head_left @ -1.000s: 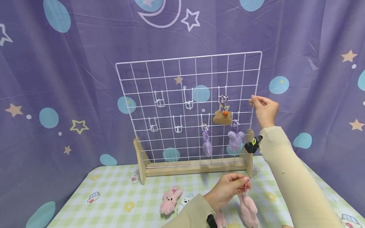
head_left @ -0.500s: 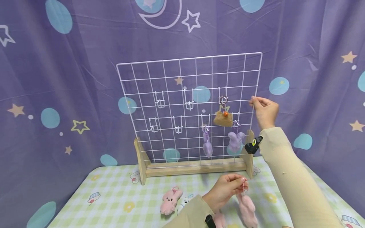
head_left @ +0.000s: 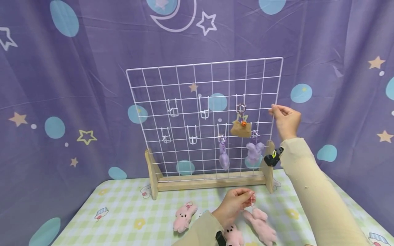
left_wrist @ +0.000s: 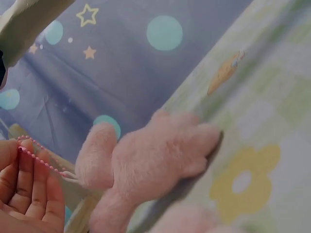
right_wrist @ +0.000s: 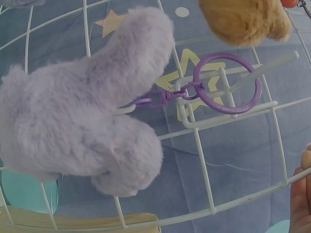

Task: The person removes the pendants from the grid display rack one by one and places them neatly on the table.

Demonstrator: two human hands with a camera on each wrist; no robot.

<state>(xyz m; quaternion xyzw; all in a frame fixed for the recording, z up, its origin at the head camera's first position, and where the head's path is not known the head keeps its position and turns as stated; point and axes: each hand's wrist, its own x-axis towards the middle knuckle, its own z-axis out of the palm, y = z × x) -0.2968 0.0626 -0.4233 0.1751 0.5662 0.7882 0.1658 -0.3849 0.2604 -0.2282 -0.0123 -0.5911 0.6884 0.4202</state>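
Step in hand, as judged: readying a pink plush keychain for hanging. It lies at the front of the bench, below the right end of the wire rack; in the left-wrist view its body seems to rest on the checked cloth.

Left hand: thumb and fingertips pinch the pink bead chain near its far end. Whether the chain is clasped into a loop cannot be told. Right hand: fingertips pinch the rack's right edge, probably to steady it.

Next move likely calls for lifting the plush by its chain and threading that over a bare hook. Four hooks carry nothing: upper left, upper middle, and two lower ones. Chain looks slim and limp, so it would need spreading at the prong.

Surroundings: a brown plush and two purple plushes hang on the rack's right half; one purple ring encircles its hook. On the bench, a second pink plush lies apart to the left; another lies just beside the held one, partly behind the left sleeve.

Obstacles: hanging plushes could snag a path along the right side; a hard pull might tip the rack.
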